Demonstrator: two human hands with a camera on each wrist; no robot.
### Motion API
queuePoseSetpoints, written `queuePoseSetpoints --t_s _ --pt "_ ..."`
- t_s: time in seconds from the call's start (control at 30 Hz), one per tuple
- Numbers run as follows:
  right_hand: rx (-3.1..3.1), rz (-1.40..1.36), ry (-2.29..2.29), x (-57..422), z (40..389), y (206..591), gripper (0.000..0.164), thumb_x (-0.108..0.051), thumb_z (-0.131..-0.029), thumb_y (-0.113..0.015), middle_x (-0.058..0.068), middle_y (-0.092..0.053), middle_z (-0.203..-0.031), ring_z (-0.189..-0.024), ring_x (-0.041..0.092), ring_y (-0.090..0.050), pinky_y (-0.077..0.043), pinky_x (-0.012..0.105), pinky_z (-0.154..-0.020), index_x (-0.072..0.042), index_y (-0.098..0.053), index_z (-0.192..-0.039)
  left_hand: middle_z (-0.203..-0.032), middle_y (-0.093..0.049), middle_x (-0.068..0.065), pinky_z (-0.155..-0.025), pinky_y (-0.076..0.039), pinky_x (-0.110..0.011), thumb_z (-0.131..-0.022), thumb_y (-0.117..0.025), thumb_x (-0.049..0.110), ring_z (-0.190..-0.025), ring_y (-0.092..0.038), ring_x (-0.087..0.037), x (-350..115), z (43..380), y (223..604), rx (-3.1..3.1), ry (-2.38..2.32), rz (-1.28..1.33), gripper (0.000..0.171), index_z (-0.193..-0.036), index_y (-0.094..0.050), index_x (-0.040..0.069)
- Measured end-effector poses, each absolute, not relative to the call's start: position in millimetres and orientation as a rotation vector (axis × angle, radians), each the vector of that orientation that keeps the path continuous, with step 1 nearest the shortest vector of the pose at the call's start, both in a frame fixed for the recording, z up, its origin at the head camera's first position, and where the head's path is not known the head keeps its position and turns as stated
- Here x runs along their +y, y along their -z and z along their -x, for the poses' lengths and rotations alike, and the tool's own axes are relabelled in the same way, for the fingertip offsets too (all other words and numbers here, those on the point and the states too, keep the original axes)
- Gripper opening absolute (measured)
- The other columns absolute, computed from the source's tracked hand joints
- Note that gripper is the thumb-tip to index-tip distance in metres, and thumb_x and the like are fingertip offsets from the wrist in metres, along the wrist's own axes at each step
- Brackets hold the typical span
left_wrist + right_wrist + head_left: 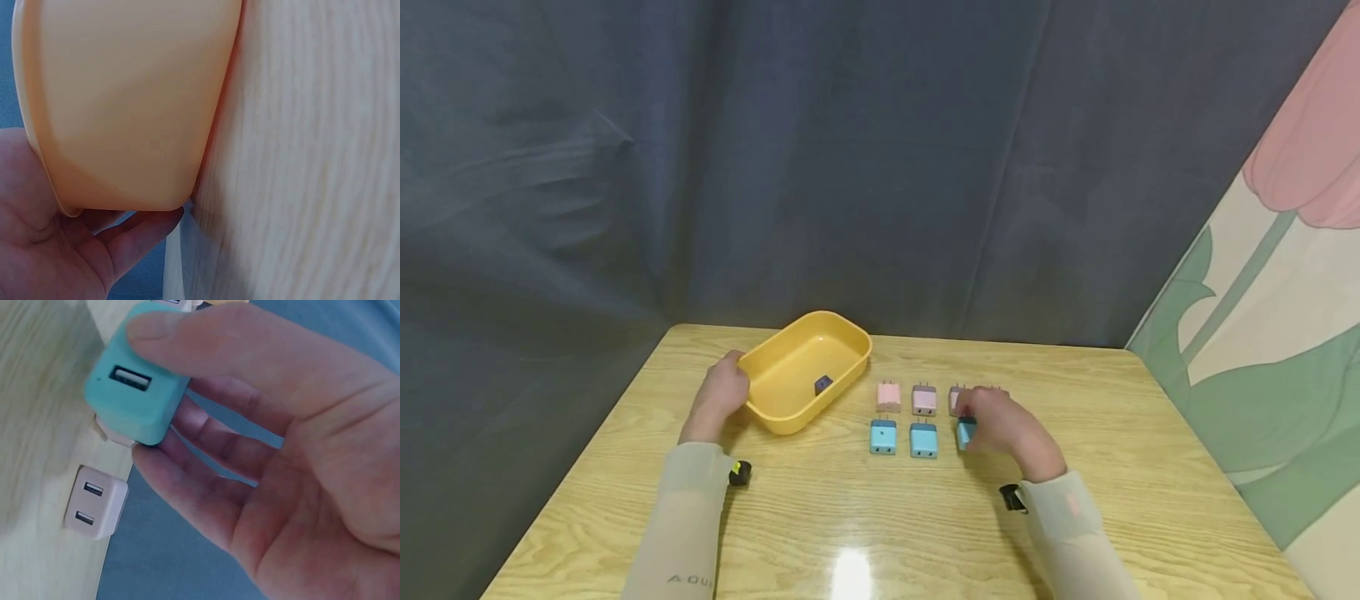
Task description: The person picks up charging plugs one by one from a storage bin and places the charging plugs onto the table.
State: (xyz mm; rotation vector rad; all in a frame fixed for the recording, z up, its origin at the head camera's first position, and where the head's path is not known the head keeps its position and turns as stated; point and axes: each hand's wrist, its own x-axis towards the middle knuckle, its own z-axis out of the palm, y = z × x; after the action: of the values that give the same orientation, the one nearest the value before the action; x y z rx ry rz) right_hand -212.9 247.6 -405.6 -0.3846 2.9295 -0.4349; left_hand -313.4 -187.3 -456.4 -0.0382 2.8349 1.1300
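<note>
My left hand (pixel 721 390) grips the near left end of a yellow plastic basin (pixel 790 422), its fingers curled against the outer wall (pixel 131 125) in the left wrist view. Inside the basin lies a small dark block (pixel 823 384). My right hand (pixel 1003 423) pinches a turquoise USB charger (pixel 134 406), with the thumb on its top face and the fingers along its other side. One USB port faces the right wrist camera. Left of that hand, two more turquoise chargers, one (pixel 883 437) and another (pixel 923 440), lie side by side on the table, prongs pointing away.
Behind the turquoise ones runs a row of pinkish chargers, including a pale pink one (pixel 888 397) and a mauve one (pixel 924 400); my right hand partly covers the row's right end. The wooden table (pixel 820 517) ends at a dark curtain (pixel 865 167) along its back.
</note>
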Motion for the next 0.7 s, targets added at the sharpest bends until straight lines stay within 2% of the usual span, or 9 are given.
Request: queuePoseSetpoints --t_s 0.2,0.4,0.7 --pt "2.895 0.390 0.452 244.7 213.6 411.1 0.036 0.002 -0.073 -0.095 0.003 -0.074 -0.103 -0.093 0.017 -0.061 -0.057 0.052 -0.104 -0.008 -0.076 -0.102 -0.140 -0.064 -0.033 -0.087 -0.055 -0.042 -0.108 -0.027 0.010 -0.095 -0.066 -0.032 -186.3 312.3 459.6 2.866 -1.099 0.034 0.057 -0.161 -0.039 -0.007" --pt "2.873 0.374 0.455 243.3 214.0 414.0 0.038 0.005 -0.073 -0.095 0.004 -0.072 -0.105 -0.093 0.017 -0.059 -0.059 0.045 -0.091 -0.010 -0.075 -0.101 -0.144 -0.062 -0.034 -0.092 -0.055 -0.047 -0.108 -0.026 0.010 -0.102 -0.066 -0.035 -185.8 312.8 460.4 2.884 -1.089 0.034 0.057 -0.160 -0.040 -0.008" --pt "2.871 0.383 0.444 240.4 214.2 415.1 0.039 0.006 -0.072 -0.094 0.003 -0.070 -0.103 -0.089 0.018 -0.056 -0.058 0.042 -0.086 -0.009 -0.074 -0.101 -0.142 -0.063 -0.033 -0.091 -0.054 -0.046 -0.107 -0.027 0.010 -0.099 -0.066 -0.034 -186.1 312.7 458.0 2.893 -1.085 0.035 0.057 -0.160 -0.040 -0.007"
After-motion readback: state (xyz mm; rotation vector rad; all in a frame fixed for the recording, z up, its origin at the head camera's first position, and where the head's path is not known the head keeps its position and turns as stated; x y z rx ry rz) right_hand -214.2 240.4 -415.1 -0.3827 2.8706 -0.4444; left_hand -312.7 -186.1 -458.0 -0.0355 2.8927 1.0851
